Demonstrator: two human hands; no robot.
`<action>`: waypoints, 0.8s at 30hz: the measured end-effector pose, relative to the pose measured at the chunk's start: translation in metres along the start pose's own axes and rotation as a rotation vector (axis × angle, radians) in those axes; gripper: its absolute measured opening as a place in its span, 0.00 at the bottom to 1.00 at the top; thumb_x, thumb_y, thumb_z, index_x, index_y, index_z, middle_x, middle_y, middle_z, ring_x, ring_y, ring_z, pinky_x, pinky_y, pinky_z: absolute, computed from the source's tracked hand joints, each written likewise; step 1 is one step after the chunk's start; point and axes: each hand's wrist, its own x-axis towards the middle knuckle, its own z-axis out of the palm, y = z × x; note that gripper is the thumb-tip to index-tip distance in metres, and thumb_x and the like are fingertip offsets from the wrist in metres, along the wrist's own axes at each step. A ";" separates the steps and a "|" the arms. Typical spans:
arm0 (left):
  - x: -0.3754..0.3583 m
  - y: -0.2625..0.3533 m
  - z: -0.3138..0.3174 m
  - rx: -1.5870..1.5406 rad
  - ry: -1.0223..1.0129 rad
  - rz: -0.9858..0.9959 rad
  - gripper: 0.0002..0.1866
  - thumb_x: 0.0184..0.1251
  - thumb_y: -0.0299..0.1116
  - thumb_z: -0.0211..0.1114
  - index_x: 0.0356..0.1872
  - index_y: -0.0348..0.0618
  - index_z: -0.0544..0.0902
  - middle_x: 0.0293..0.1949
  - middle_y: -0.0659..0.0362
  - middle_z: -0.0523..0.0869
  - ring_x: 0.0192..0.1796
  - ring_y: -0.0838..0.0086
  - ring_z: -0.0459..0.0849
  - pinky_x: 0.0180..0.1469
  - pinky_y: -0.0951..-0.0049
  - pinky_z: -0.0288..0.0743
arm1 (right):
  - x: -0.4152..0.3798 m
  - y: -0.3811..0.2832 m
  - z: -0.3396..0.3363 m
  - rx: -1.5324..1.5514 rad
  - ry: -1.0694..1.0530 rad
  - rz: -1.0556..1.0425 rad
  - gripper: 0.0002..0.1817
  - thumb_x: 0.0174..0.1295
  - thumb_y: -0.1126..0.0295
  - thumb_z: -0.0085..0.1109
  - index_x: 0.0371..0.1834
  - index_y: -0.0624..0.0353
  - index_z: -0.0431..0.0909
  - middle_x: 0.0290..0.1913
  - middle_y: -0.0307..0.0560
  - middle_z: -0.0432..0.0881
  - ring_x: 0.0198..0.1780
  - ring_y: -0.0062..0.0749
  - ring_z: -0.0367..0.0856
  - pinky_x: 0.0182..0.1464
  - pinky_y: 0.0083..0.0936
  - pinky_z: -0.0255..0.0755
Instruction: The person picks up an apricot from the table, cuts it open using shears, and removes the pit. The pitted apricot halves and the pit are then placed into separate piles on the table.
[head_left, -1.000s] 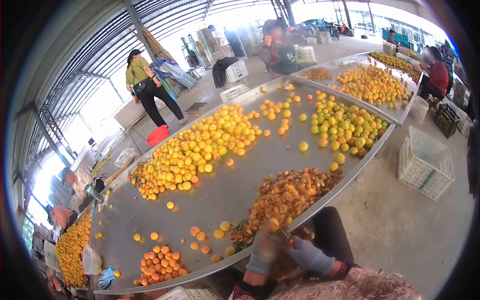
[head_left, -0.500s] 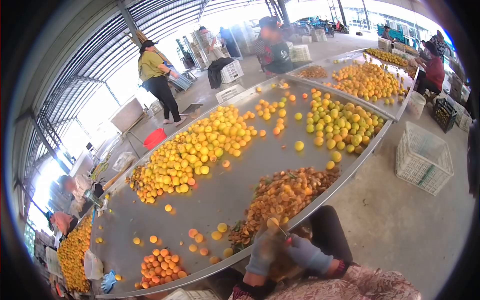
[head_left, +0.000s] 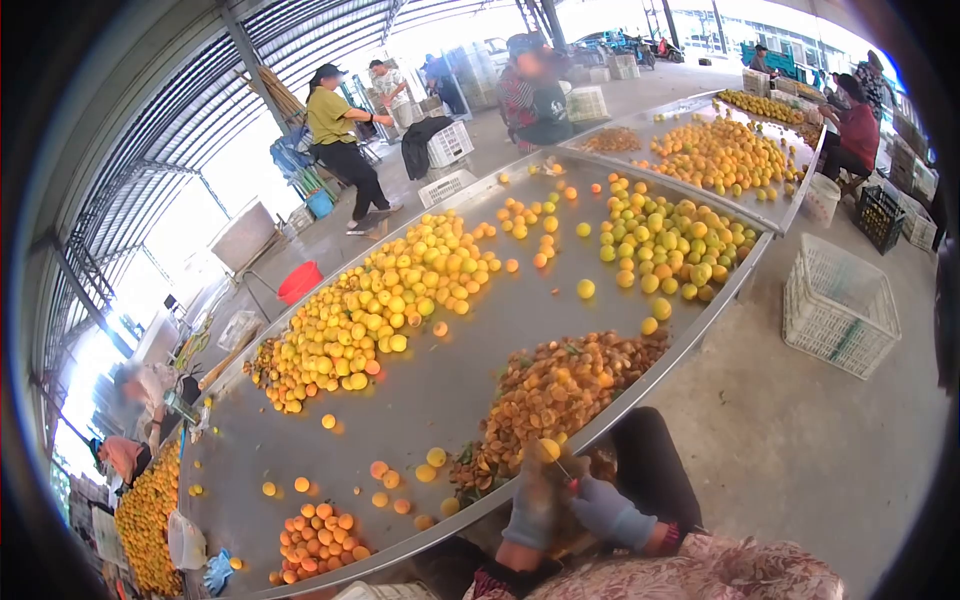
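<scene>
My left hand (head_left: 528,508), in a soiled grey glove, is closed around a yellow-orange fruit (head_left: 548,450) at the table's near edge. Beside it, my right hand (head_left: 608,512), also gloved, grips a small tool with a red part (head_left: 573,486); its thin metal shaft points at the fruit. Just beyond both hands lies a heap of brown-orange peelings (head_left: 560,390) on the metal table (head_left: 450,375). Orange fruits (head_left: 320,540) form a small pile to the left, with a few loose ones between.
A large yellow pile (head_left: 380,310) and a greenish-yellow pile (head_left: 680,240) lie farther back. A white crate (head_left: 840,305) stands on the floor at right, a red basin (head_left: 300,282) beyond the table. Several people are around, one in a yellow-green shirt (head_left: 328,118).
The person in the yellow-green shirt has moved right and stretched out an arm. The camera view has shifted slightly. My hands stay together at the fruit, which shows more clearly now.
</scene>
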 end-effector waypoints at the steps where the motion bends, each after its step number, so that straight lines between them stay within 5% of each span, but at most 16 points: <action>1: 0.001 0.000 -0.001 -0.019 0.000 -0.008 0.31 0.68 0.60 0.47 0.48 0.37 0.76 0.34 0.49 0.84 0.39 0.59 0.84 0.46 0.61 0.78 | 0.002 0.000 0.000 -0.065 -0.004 0.015 0.18 0.59 0.62 0.52 0.45 0.66 0.72 0.36 0.62 0.81 0.41 0.52 0.81 0.40 0.36 0.74; 8: -0.017 0.022 0.031 0.123 -0.014 -0.022 0.27 0.71 0.54 0.48 0.50 0.37 0.75 0.41 0.46 0.84 0.44 0.63 0.83 0.47 0.65 0.78 | 0.001 -0.010 -0.008 0.115 0.057 -0.093 0.23 0.62 0.55 0.51 0.47 0.68 0.68 0.36 0.65 0.80 0.41 0.56 0.79 0.43 0.42 0.72; 16: 0.010 -0.001 -0.008 0.078 -0.134 0.062 0.26 0.70 0.52 0.51 0.51 0.37 0.75 0.48 0.44 0.82 0.50 0.59 0.81 0.51 0.63 0.77 | 0.016 0.025 0.010 -0.093 0.019 -0.087 0.28 0.61 0.57 0.51 0.60 0.63 0.62 0.39 0.65 0.80 0.43 0.58 0.79 0.45 0.43 0.72; 24: 0.019 0.000 -0.017 0.007 -0.267 0.043 0.28 0.66 0.58 0.51 0.46 0.40 0.79 0.49 0.44 0.82 0.54 0.52 0.79 0.54 0.52 0.74 | 0.021 0.031 0.015 -0.124 0.116 -0.117 0.20 0.60 0.60 0.52 0.51 0.59 0.68 0.33 0.59 0.81 0.36 0.53 0.81 0.38 0.38 0.74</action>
